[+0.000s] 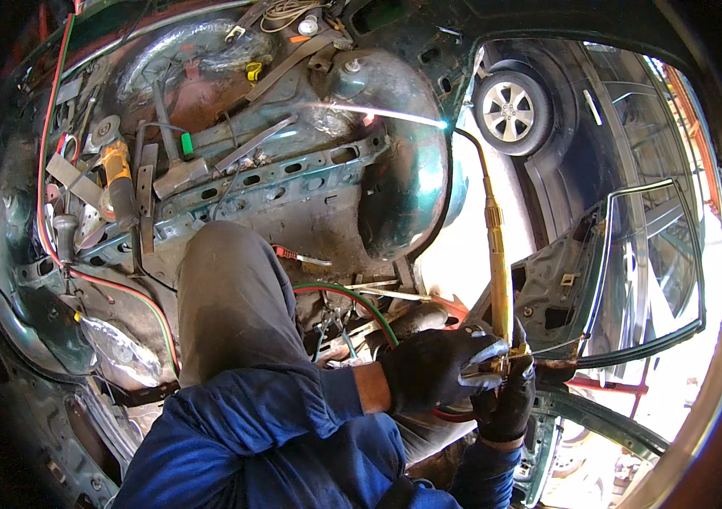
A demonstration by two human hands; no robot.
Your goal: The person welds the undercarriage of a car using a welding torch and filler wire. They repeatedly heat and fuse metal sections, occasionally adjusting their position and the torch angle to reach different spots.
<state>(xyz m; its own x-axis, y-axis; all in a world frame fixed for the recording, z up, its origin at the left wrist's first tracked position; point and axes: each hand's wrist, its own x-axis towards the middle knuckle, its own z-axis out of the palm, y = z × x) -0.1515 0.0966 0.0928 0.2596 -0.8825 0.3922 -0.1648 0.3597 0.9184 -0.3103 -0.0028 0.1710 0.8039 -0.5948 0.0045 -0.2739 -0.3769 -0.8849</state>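
Observation:
A brass gas torch (pixel 500 276) stands nearly upright at my right, its thin bent neck reaching up and to the left. From its tip a bright flame (pixel 386 113) streaks left over the green car body. My right hand (pixel 505 407), in a black glove, is closed around the torch's lower end. My left hand (pixel 437 366), gloved too, has its fingers closed at the brass valve fittings there; the exact grip is partly hidden. A thin rod (pixel 558 345) sticks out to the right beside the hands.
Red and green hoses (pixel 157 316) run along the left and past my knee. An orange angle grinder (pixel 116 170), a hammer (pixel 181 176) and flat metal strips lie on the body panels. Right, an open car door (pixel 603 280) stands near a dark car with a silver wheel (pixel 509 110).

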